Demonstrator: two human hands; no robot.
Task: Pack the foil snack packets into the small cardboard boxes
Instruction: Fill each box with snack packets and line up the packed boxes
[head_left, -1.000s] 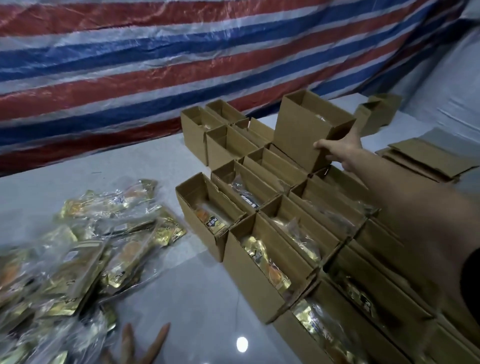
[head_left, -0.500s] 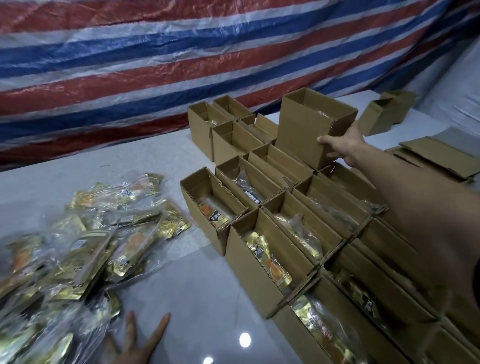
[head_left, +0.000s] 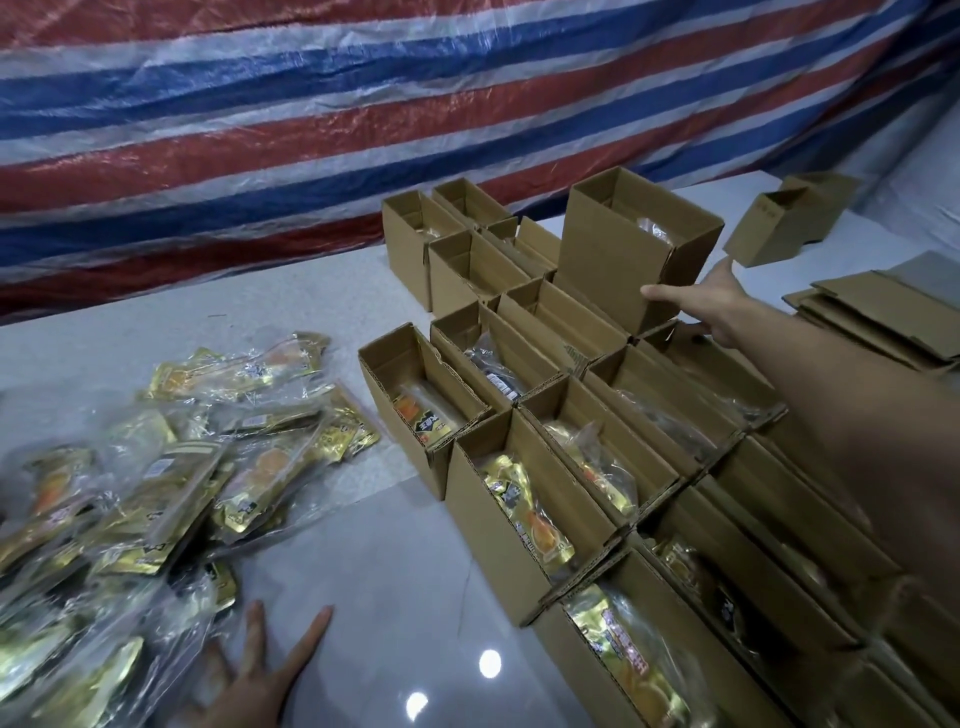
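Observation:
A loose heap of gold foil snack packets (head_left: 156, 493) lies on the grey table (head_left: 395, 597) at the left. Rows of small open cardboard boxes (head_left: 524, 519) fill the right half, and several hold one packet each. One cardboard box (head_left: 618, 254) stands raised and tilted on top of the far rows, with a packet just visible inside. My right hand (head_left: 711, 301) holds its lower right corner, thumb on the front face and fingers along the side. My left hand (head_left: 249, 686) rests flat on the table beside the heap, fingers spread.
Two more open boxes (head_left: 784, 228) stand apart at the far right. Flattened cardboard blanks (head_left: 883, 317) are stacked at the right edge. A red, white and blue striped tarp (head_left: 363, 130) hangs behind the table.
My right hand stays on the raised box, which has barely shifted. More of my left hand has come into view on the table.

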